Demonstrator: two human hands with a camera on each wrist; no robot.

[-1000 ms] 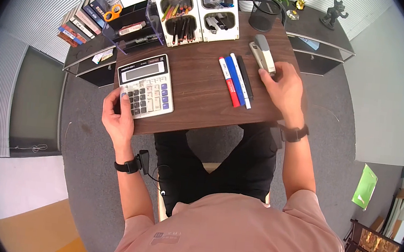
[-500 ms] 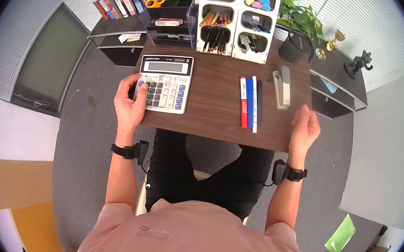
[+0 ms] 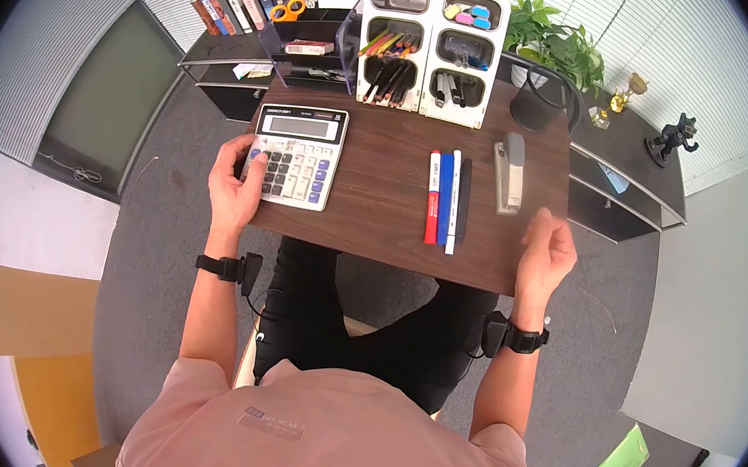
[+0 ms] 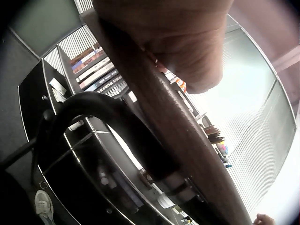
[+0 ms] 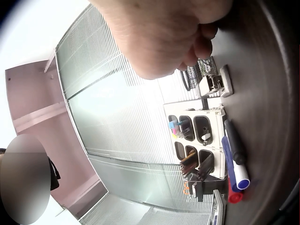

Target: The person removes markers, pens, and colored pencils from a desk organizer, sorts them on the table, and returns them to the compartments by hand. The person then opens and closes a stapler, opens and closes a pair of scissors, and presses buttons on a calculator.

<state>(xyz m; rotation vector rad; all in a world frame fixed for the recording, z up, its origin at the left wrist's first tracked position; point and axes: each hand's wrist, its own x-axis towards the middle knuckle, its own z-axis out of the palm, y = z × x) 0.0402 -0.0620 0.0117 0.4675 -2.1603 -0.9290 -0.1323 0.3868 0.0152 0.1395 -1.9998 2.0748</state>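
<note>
On the desk [image 3: 379, 184] lies the calculator [image 3: 295, 157], face up, with the left hand [image 3: 234, 190] at its left edge, grasping that edge between the thumb on top and the fingers beside it. Steadying it well, as I judge it, calls for light pressure on the casing, since the thumb lies over the outermost keys and could press one; a level hold should also keep the calculator from swinging askew. To the calculator's right, well apart, four markers [image 3: 445, 200] lie side by side, and past them, farther right, is the stapler [image 3: 508, 175]. Rightmost from the calculator is the right hand [image 3: 547, 252], loosely curled and released, holding nothing. Beyond the calculator and to its right stands the white organiser [image 3: 398, 15]. Only the right wrist view shows the markers end-on, the white one tipped in blue; the left wrist view hides the calculator but reveals a shoe [image 4: 43, 205] below, absent from the head view
</note>
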